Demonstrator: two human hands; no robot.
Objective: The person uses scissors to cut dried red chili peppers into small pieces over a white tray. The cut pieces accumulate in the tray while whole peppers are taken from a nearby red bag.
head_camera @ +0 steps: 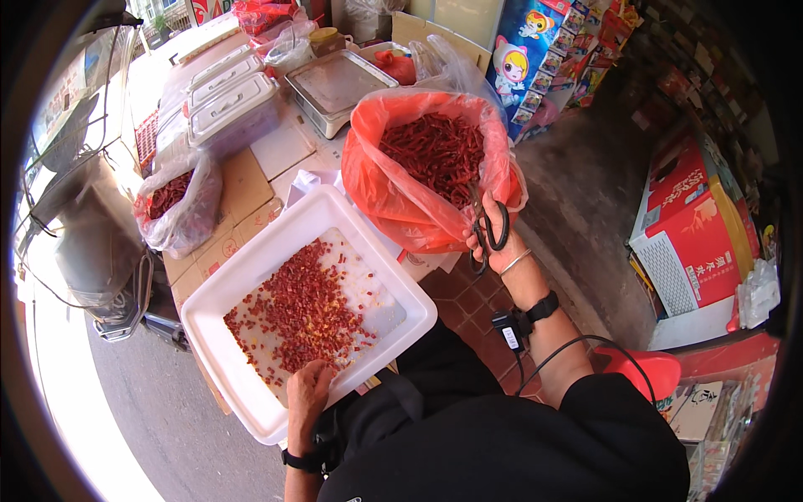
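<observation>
A white plastic tray (216, 351) holds cut pieces of dried red chili (307, 301) with yellow seeds among them. My left hand (308, 389) is at the tray's near edge, its fingers bent by the chili pieces; whether they hold anything is hidden. My right hand (495, 232) holds black-handled scissors (499, 235), the blades pointing into a red plastic bag (389, 201). Whole dried red chilies (433, 150) fill that open bag, which stands to the right of the tray.
Behind the tray are a flat-topped scale (342, 81), lidded plastic boxes (232, 106) and a clear bag of dried chilies (182, 213). Cardboard (241, 194) covers the table. A motor scooter (100, 238) stands at left, a red stool (646, 370) and a red carton (696, 245) at right.
</observation>
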